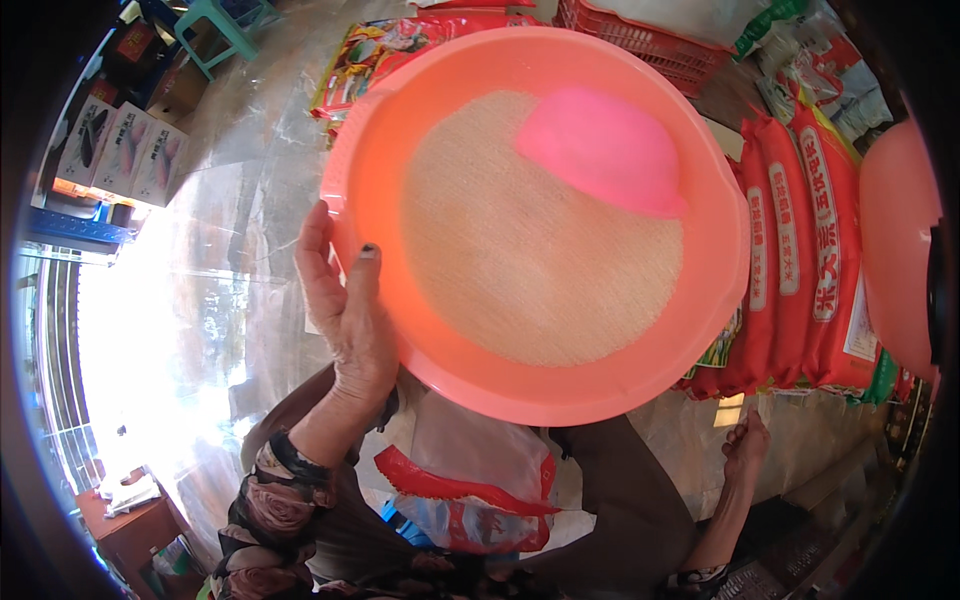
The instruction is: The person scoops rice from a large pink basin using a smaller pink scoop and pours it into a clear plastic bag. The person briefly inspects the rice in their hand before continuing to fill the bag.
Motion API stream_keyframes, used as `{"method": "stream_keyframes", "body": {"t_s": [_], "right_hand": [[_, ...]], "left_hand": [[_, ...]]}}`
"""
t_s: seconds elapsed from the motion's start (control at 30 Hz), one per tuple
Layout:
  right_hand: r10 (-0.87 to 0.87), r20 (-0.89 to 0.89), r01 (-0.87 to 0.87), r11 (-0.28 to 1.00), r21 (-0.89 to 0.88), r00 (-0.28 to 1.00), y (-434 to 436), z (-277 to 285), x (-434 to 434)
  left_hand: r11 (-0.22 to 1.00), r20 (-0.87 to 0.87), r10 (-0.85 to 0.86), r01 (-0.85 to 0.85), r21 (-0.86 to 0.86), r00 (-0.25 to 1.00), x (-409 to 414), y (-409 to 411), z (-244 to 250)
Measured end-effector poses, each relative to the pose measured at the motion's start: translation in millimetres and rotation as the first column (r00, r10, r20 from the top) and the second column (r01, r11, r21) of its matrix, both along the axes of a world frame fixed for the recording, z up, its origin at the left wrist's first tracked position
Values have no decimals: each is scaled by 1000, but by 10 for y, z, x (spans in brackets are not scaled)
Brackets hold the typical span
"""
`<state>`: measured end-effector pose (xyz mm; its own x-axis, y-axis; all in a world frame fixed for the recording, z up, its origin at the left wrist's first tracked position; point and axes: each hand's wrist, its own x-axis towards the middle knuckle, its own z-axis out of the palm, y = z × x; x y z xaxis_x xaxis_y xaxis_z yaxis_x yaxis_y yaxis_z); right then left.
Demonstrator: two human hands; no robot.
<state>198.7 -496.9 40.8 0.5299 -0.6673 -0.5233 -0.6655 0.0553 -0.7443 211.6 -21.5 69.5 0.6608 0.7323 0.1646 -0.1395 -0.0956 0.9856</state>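
A large orange-pink plastic basin [525,401] holds pale grain [525,262] that looks like rice. A pink plastic scoop [600,146] rests face down on the grain at the far right of the basin. My left hand [352,307] grips the basin's left rim, thumb on the inside and fingers outside. Apart from the basin, my right hand [746,442] hangs low at the right with its fingers curled; nothing shows in it. Between my knees a clear plastic bag with red edges [480,487] sits below the basin.
Stacked red rice bags [780,247] bearing writing stand right of the basin, with another pink basin [896,240] beyond. A red crate [645,45] and colourful packets [375,56] lie behind. Boxes [124,150], a green stool [217,30] and a brown stand [135,525] are at left.
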Motion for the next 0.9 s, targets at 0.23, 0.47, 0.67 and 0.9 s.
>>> {"method": "stream_keyframes", "body": {"t_s": [0.23, 0.47, 0.67, 0.9], "right_hand": [[-19, 66, 30, 987, -159, 998, -124, -231, -127], [-25, -64, 20, 997, -80, 998, -311, -195, -87], [-23, 9, 24, 997, -67, 1000, -259, -314, -20], [77, 210, -55, 993, -107, 975, 403, 20, 74]], "left_hand": [[987, -85, -145, 150, 60, 986, -29, 50, -22], [725, -413, -29, 304, 618, 910, 0, -5, 119], [729, -316, -2, 218, 649, 949, 23, 9, 72], [908, -57, 40, -13, 418, 998, -4, 25, 16]]}}
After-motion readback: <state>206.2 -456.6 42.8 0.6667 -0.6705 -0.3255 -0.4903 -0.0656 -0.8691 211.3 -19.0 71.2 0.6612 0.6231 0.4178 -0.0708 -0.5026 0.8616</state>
